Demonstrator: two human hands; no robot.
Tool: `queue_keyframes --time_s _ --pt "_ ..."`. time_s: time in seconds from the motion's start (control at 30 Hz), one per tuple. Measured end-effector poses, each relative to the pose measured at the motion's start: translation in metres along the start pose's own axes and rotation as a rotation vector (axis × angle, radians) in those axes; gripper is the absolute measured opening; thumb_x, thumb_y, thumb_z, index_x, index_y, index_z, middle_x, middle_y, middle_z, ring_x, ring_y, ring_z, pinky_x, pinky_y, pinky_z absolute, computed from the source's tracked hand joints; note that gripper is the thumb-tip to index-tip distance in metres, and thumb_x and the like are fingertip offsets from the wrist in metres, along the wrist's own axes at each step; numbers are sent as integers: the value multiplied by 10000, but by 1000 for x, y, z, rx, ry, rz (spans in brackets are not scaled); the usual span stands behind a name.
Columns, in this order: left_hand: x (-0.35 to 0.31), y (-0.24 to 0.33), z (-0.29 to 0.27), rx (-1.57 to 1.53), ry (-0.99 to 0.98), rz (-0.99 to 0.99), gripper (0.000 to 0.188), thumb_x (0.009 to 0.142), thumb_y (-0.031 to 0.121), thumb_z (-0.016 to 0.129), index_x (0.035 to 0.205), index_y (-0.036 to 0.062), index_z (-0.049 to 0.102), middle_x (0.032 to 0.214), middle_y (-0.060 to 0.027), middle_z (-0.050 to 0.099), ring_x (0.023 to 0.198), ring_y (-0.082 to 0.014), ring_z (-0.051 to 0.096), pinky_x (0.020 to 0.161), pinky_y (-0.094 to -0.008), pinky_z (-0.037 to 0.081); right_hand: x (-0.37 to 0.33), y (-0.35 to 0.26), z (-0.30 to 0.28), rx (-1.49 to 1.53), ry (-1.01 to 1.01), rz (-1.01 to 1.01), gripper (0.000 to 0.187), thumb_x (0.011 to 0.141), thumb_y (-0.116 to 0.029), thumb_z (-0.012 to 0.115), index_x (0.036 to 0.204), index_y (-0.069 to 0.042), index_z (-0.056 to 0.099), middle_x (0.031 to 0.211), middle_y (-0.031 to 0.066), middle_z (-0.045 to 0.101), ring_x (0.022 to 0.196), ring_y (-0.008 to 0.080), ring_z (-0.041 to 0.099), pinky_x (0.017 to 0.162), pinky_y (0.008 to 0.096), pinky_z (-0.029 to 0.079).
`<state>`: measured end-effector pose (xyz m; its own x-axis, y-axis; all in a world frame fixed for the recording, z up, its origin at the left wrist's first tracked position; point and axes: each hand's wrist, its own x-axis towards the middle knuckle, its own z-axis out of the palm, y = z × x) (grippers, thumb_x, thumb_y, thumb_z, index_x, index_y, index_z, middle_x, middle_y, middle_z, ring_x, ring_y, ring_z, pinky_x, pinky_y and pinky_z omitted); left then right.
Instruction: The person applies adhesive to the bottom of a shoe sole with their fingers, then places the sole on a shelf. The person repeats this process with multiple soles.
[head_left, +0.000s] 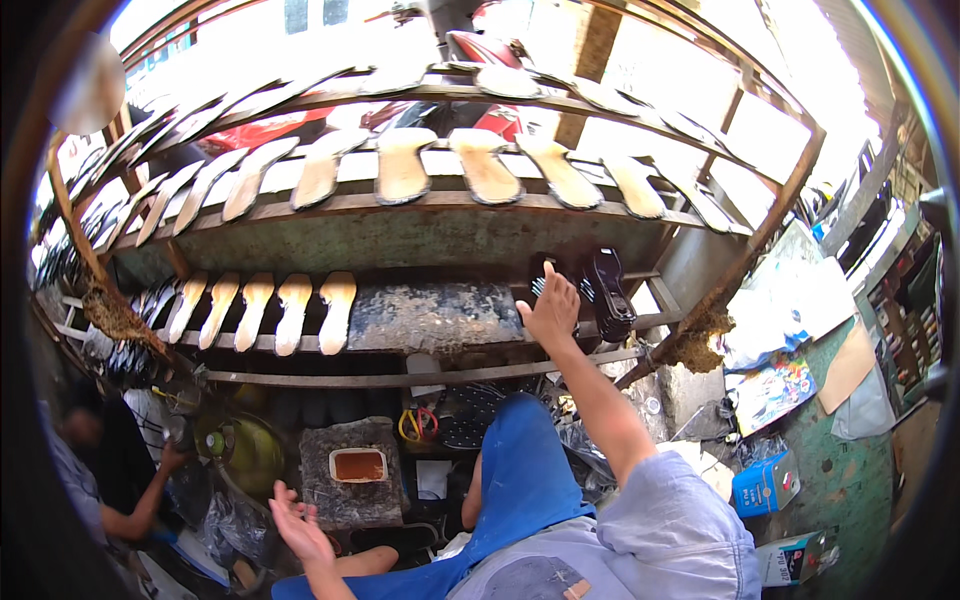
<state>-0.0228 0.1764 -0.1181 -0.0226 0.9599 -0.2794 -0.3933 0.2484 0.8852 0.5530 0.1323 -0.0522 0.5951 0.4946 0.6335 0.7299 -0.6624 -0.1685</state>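
Note:
My right hand (552,308) reaches out over the lower shelf with its fingers stretched and nothing visible in it. Just right of it stands a stack of dark, glossy shoe soles (608,290). Another dark stack is partly hidden behind my fingers; whether I touch it I cannot tell. My left hand (300,528) is raised low at the left, palm turned up and fingers apart, holding nothing. Close to it, a white rectangular tub (335,466) with orange-brown contents sits on a worn block (325,508). Several pale insoles (295,312) lie side by side on the lower shelf, left of a scuffed dark board (435,315).
More insoles (403,165) line the upper rails of the wooden rack. Scissors (428,422) lie beneath the shelf. At the left, another person's arm (145,500) is near a greenish round container (245,452). A blue box (766,484) and papers lie at the right.

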Motion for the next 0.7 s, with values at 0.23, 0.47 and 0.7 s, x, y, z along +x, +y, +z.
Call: queue_keyframes --time_s 0.23,0.47,0.7 --pt "-124 -48 32 -114 -267 -290 561 1081 457 456 1482 67 508 1377 -73 582 1083 -217 591 951 -387 474 26 28 64 -433 -305 -58 853 871 -212 735 1605 -329 319 1497 218 433 1032 334 606 874 506 487" --pt "-154 -52 21 -140 -248 -342 551 1097 421 437 1502 51 492 1480 -94 545 1178 -244 593 1014 -394 477 8 0 -28 553 -295 51 1153 791 -40 765 1654 -127 5 1555 303 290 1158 485 626 905 528 566" --pt "-141 -57 89 -420 -555 -190 891 969 573 642 1627 99 274 1624 -67 383 1489 -246 365 1236 -463 274 -211 -154 -143 1922 -1235 65 1284 877 -97 798 1617 -217 -244 1683 234 41 1526 370 269 1167 559 347"
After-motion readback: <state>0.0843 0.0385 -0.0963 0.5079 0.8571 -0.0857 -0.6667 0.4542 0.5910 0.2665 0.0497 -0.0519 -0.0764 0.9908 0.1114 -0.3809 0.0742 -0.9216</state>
